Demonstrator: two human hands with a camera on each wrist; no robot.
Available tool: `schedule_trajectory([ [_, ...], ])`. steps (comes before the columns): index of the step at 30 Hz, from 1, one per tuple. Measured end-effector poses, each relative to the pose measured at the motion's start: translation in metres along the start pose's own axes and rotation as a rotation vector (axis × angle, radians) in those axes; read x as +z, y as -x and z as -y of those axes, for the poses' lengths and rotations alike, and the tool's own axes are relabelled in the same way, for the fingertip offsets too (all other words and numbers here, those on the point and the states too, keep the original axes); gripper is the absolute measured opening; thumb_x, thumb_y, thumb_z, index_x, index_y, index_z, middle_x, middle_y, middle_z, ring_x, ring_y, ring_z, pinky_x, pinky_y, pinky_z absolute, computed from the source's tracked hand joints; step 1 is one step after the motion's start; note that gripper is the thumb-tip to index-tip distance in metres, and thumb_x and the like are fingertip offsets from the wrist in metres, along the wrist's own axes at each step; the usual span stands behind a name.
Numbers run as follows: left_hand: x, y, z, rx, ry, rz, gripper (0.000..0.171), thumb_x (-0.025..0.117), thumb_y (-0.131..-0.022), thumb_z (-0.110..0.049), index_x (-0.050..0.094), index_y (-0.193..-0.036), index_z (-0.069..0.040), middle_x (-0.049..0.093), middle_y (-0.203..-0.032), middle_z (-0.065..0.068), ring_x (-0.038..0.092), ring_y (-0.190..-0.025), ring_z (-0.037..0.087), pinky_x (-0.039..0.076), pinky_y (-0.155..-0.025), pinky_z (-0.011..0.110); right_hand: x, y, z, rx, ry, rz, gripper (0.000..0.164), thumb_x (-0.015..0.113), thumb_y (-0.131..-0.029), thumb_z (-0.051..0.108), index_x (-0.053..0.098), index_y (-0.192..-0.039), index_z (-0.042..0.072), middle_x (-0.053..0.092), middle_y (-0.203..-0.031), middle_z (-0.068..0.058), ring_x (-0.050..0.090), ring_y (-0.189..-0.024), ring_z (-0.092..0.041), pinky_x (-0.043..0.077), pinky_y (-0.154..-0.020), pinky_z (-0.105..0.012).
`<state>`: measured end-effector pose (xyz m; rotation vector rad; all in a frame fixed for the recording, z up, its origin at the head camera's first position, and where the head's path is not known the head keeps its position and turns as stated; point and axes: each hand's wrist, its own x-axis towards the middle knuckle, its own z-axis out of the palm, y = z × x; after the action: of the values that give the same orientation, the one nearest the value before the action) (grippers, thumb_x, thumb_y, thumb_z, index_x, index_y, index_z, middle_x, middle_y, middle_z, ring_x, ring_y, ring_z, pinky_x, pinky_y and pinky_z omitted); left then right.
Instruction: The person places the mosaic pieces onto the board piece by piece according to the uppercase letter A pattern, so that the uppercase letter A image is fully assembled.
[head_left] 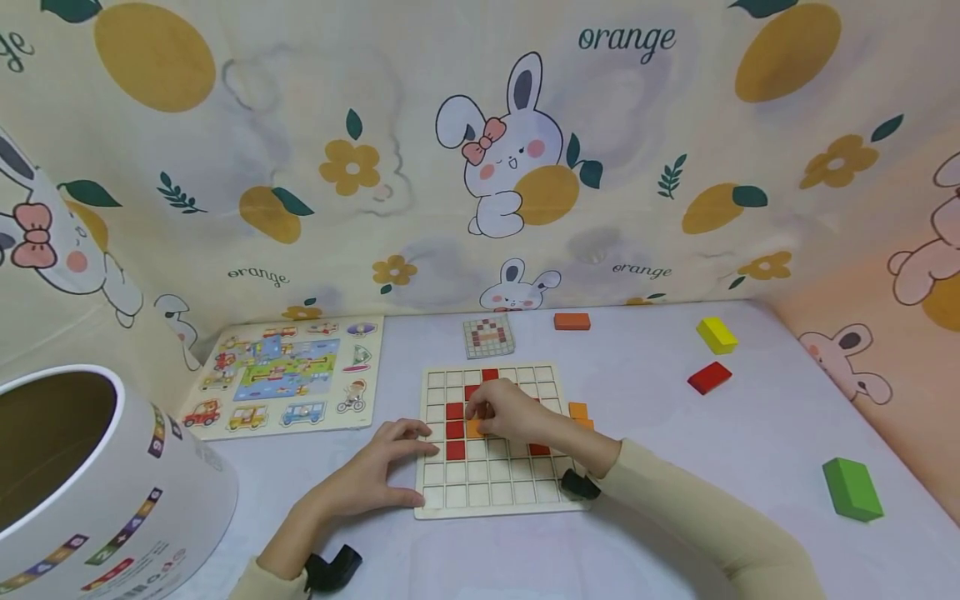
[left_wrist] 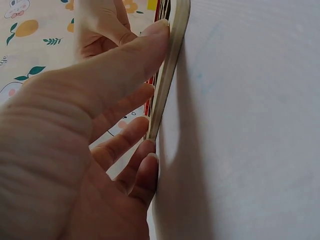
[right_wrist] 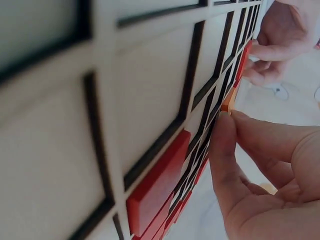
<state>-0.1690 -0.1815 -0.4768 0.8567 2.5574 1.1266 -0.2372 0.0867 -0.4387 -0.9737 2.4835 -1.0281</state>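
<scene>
A wooden grid board lies on the white table, with several red square tiles set in its cells. Between thumb and fingertip, my right hand pinches an orange tile at a cell beside the left column of red tiles. My left hand rests against the board's left edge, its fingers spread and its thumb near the lower left corner. In the left wrist view, the thumb and fingertips touch the wooden rim. More orange tiles lie by the board's right edge, partly hidden behind my right wrist.
A small pattern card lies behind the board. An illustrated vehicle puzzle is at the left, behind a large white cylindrical container. Orange, yellow, red and green blocks lie farther back and right.
</scene>
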Motion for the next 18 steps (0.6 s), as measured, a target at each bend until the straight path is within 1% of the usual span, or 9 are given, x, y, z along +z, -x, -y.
schedule_trajectory([
  [4, 0.000, 0.000, 0.001, 0.007, 0.002, -0.002, 0.059, 0.084, -0.076, -0.043, 0.066, -0.128, -0.022, 0.045, -0.142, -0.002, 0.036, -0.134, 0.024, 0.031, -0.111, 0.056, 0.001, 0.002, 0.003, 0.009, 0.057, -0.017, 0.014, 0.074, -0.083, -0.008, 0.074, -0.090, 0.004, 0.065, -0.085, -0.003, 0.056, -0.075, -0.014, 0.050, -0.068, -0.026],
  [8, 0.001, 0.000, 0.001, 0.016, 0.001, -0.007, 0.058, 0.084, -0.076, -0.043, 0.066, -0.127, -0.022, 0.045, -0.142, -0.002, 0.036, -0.134, 0.023, 0.032, -0.110, 0.056, 0.000, 0.005, 0.004, 0.024, 0.140, -0.037, 0.011, 0.077, -0.083, -0.001, 0.075, -0.089, 0.008, 0.064, -0.087, 0.001, 0.055, -0.077, -0.013, 0.048, -0.068, -0.029],
  [10, 0.001, 0.000, 0.001, 0.021, 0.000, -0.009, 0.058, 0.084, -0.076, -0.043, 0.066, -0.127, -0.023, 0.045, -0.142, -0.002, 0.036, -0.133, 0.023, 0.032, -0.110, 0.055, -0.003, 0.009, 0.003, 0.032, 0.162, -0.053, 0.011, 0.077, -0.083, 0.001, 0.075, -0.090, 0.010, 0.064, -0.086, 0.003, 0.055, -0.076, -0.012, 0.048, -0.068, -0.029],
  [12, 0.000, 0.000, 0.000, 0.019, 0.004, -0.009, 0.059, 0.085, -0.075, -0.043, 0.066, -0.127, -0.022, 0.045, -0.143, -0.002, 0.036, -0.134, 0.023, 0.031, -0.111, 0.056, -0.008, 0.014, 0.000, 0.041, 0.165, -0.080, 0.010, 0.076, -0.084, 0.003, 0.075, -0.091, 0.010, 0.064, -0.085, 0.004, 0.055, -0.076, -0.011, 0.048, -0.067, -0.029],
  [14, 0.000, 0.000, 0.000, 0.010, 0.006, -0.007, 0.059, 0.084, -0.075, -0.044, 0.066, -0.127, -0.023, 0.044, -0.143, -0.003, 0.036, -0.134, 0.023, 0.031, -0.111, 0.055, -0.017, 0.023, -0.004, 0.065, 0.146, -0.108, 0.009, 0.075, -0.085, 0.004, 0.074, -0.092, 0.009, 0.065, -0.085, 0.005, 0.055, -0.075, -0.012, 0.048, -0.067, -0.029],
  [18, 0.000, 0.000, 0.000, -0.006, 0.008, 0.000, 0.060, 0.084, -0.076, -0.045, 0.066, -0.128, -0.023, 0.043, -0.143, -0.003, 0.035, -0.135, 0.023, 0.031, -0.111, 0.056, -0.039, 0.045, -0.024, 0.114, 0.111, -0.179, 0.009, 0.074, -0.085, 0.002, 0.074, -0.093, 0.006, 0.064, -0.084, 0.003, 0.055, -0.074, -0.013, 0.047, -0.066, -0.028],
])
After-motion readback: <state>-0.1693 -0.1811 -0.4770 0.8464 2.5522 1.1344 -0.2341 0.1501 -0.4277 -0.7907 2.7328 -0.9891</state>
